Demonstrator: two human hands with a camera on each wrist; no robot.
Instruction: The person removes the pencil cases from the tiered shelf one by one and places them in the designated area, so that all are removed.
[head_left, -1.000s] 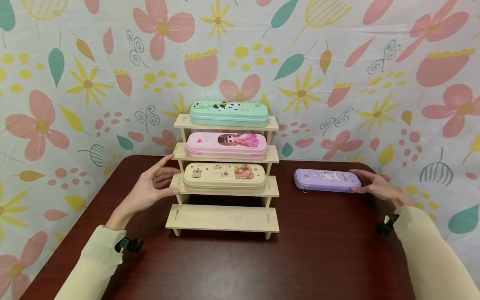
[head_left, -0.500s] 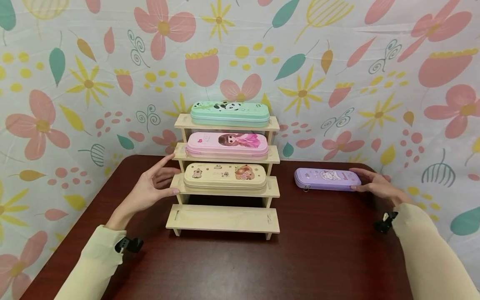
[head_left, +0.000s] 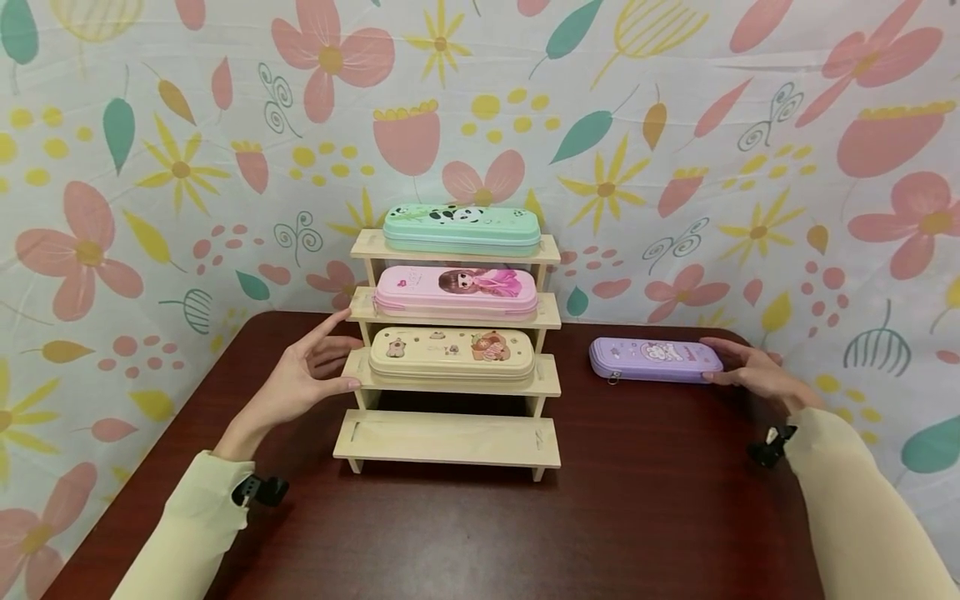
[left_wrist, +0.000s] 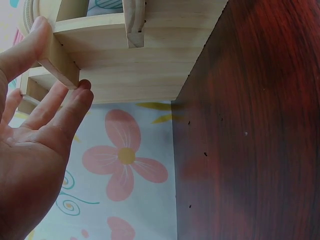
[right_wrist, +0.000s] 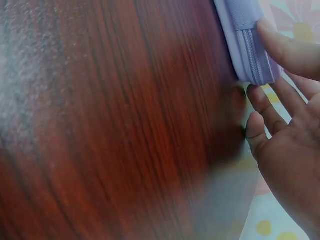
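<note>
A stepped wooden stand bears a mint panda pencil case on its top tier. Below it lie a pink pencil case with a doll picture and a cream pencil case. My left hand grips the left end of the cream case's tier, thumb at the front and fingers behind. To the right, a purple pencil case with a zip lies on the table. My right hand holds its right end, thumb along the zipped side and fingertips partly hidden behind.
The lowest tier of the stand is bare wood. Everything stands on a dark red-brown table, whose back edge meets a flower-patterned cloth. Between the stand and the purple case there is a gap of table.
</note>
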